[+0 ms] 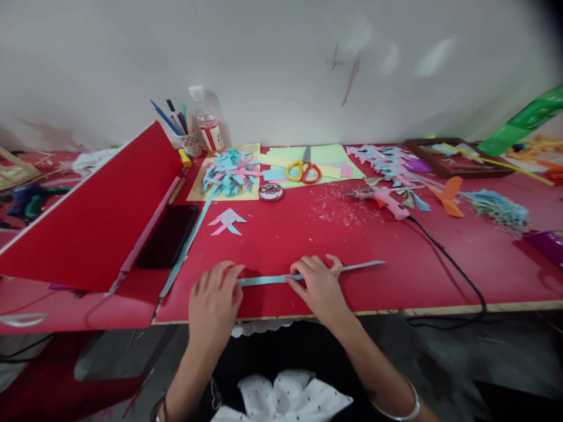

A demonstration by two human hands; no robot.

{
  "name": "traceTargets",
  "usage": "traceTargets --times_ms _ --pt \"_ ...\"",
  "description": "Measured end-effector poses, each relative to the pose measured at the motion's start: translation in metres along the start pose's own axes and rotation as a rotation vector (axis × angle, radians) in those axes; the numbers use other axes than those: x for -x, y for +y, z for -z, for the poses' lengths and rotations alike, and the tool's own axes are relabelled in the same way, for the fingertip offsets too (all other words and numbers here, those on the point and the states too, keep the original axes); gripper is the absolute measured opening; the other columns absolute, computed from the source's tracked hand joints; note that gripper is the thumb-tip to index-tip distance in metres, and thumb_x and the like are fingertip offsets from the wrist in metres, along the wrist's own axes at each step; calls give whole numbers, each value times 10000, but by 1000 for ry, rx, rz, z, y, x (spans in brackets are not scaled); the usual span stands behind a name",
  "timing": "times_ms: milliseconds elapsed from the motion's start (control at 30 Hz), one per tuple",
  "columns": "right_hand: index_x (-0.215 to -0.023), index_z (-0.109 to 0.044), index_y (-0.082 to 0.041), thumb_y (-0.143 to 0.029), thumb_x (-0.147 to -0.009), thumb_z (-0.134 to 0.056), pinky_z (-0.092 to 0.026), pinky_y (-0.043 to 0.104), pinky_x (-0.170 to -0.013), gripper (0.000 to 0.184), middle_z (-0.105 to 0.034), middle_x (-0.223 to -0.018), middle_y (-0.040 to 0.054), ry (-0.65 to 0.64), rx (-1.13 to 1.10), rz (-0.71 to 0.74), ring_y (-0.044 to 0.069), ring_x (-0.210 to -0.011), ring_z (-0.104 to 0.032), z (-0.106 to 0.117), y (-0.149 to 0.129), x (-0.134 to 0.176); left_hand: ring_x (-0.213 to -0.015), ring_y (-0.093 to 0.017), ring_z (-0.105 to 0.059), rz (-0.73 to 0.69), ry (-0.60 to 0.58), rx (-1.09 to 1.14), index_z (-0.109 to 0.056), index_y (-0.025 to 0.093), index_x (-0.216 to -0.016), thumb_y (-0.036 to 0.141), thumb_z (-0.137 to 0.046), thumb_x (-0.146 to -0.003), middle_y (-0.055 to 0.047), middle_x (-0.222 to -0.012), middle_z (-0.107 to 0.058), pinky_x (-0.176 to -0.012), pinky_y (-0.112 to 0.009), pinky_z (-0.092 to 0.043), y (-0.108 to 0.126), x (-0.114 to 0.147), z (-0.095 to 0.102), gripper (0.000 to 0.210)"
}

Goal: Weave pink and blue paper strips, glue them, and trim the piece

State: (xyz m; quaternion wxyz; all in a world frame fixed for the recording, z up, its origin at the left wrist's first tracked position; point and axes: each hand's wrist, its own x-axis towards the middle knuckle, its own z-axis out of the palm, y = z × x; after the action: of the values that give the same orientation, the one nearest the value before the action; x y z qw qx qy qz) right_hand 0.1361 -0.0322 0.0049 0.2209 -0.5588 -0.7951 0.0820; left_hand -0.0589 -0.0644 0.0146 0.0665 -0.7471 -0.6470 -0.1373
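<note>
A narrow light-blue paper strip stretches sideways just over the near edge of the red table. My left hand pinches its left end between thumb and fingers. Farther along, my right hand has closed on the strip near its middle, and the free end runs out to the right. Beyond my hands lies a woven pink and blue paper piece. Behind that, a heap of pink and blue folded strips rests on a yellowish sheet.
Yellow and red-handled scissors lie on pale paper. A pink glue gun trails a black cord over the right front edge. At left are a phone and a propped red board. A bottle and pen cup stand by the wall.
</note>
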Motion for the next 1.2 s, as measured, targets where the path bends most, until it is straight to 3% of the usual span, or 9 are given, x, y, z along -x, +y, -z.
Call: traceTargets --times_ms 67,133,300,533,833,1033,1200 --pt "-729 -533 -208 -265 -825 -458 -133 395 -878 134 -588 -739 -18 -6 4 -3 146 -752 -511 0 0 0 -1005 -208 -491 -296 -61 79 -525 217 -1098 90 -395 -794 -49 -1129 -542 -815 -332 -418 14 3 -6 354" --pt "-730 -535 -209 -277 -831 -454 -135 398 -880 147 -588 -736 -17 -11 8 -4 149 -754 -512 0 -1 -1 -1052 -191 -462 -390 -113 133 -478 180 -1163 128 -386 -823 -59 -1157 -527 -883 -320 -399 30 7 -11 356" --pt "-759 -539 -213 -293 -821 -475 -155 381 -884 120 -595 -760 -17 -11 -13 7 152 -781 -519 2 3 2 -1017 -224 -465 -259 -128 131 -466 157 -1188 352 -454 -815 -85 -1122 -539 -929 -400 -364 55 16 -10 421" --pt "-738 -552 -210 -326 -829 -451 -165 382 -871 179 -607 -764 -6 26 -1 -26 158 -777 -529 19 39 12 -975 -242 -440 -183 -127 61 -443 260 -1224 418 -480 -791 -58 -1081 -526 -913 -443 -348 67 16 -7 462" --pt "-776 -562 -230 -362 -815 -486 -198 350 -841 157 -605 -811 -24 -48 -55 37 143 -808 -532 36 73 16 -958 -264 -417 -181 -175 33 -394 266 -1263 437 -480 -783 -74 -1078 -492 -877 -473 -349 73 11 -5 517" --pt "-760 -579 -226 -353 -844 -436 -180 373 -840 209 -614 -799 -4 -29 -31 15 153 -797 -531 35 69 15 -989 -270 -425 -208 -167 109 -414 220 -1246 450 -420 -814 -99 -1085 -489 -864 -456 -361 65 6 -3 490" --pt "-787 -589 -227 -306 -858 -425 -187 355 -847 196 -614 -790 -8 -24 -27 85 141 -783 -522 24 45 15 -974 -224 -456 -288 -151 196 -482 199 -1150 279 -438 -838 -81 -1103 -499 -832 -372 -390 68 -14 -8 325"
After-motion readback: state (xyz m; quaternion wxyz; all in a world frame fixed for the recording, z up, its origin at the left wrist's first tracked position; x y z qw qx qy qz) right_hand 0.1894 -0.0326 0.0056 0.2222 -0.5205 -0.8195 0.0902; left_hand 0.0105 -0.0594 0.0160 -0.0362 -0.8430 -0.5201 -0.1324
